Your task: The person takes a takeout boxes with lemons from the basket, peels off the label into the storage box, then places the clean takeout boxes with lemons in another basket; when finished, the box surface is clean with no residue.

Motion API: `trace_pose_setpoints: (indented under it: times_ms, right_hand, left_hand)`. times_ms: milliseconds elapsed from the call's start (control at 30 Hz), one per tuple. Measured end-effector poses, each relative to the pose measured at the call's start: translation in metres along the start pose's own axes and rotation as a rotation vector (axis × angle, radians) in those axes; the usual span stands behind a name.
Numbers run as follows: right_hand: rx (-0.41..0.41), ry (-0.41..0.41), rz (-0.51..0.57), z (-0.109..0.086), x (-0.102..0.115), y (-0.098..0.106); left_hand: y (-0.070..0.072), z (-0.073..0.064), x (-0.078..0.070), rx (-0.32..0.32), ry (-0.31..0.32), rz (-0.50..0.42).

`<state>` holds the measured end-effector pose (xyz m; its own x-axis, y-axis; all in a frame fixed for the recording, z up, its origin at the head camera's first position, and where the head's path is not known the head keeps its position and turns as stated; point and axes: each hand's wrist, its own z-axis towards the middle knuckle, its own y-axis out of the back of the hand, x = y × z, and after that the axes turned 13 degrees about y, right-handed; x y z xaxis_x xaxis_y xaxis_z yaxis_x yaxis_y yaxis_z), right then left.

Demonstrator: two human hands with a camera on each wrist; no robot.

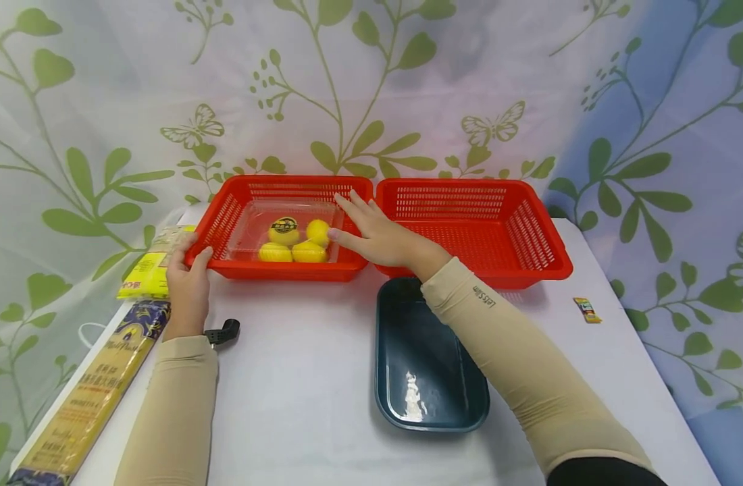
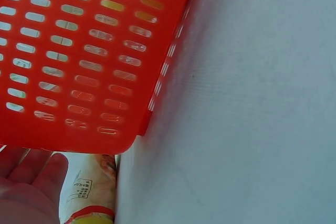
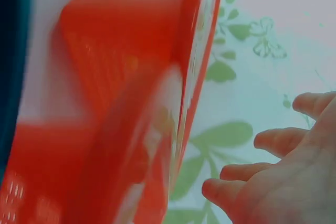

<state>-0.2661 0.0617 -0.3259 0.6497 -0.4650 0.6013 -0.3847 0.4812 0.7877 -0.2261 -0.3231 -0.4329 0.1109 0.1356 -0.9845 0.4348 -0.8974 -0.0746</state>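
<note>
My left hand [image 1: 188,287] is at the left front corner of a red plastic basket [image 1: 286,271], its fingers straight along the outer side and the thumb near the rim. In the left wrist view, fingertips [image 2: 39,166] reach right up to the basket's edge. A clear plastic box [image 1: 246,233] with several yellow rounded pieces [image 1: 309,252] and a black printed label lies inside this basket. Over the basket's right end, my right hand [image 1: 386,236] is spread with nothing in it. The right wrist view shows its fingers [image 3: 281,141] apart from the blurred red rims.
A second red basket [image 1: 475,275] adjoins on the right. In front sits a dark blue-green tray [image 1: 432,378], partly under the right forearm. Along the left edge lie a yellow package [image 1: 143,273] and a long gold noodle packet [image 1: 94,391]. A small sachet [image 1: 587,310] lies far right.
</note>
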Motion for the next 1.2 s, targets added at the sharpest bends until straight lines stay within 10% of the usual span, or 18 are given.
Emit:
trace_pose_setpoints:
  times_ms: [533, 1200]
  right_hand:
    - [0.013, 0.016, 0.047, 0.053, 0.002, -0.044]
    - [-0.181, -0.346, 0.381, 0.074, 0.002, -0.056]
  left_hand:
    - [-0.003, -0.001, 0.008, 0.051, -0.011, -0.078]
    - [-0.002, -0.001, 0.006, 0.092, -0.032, -0.043]
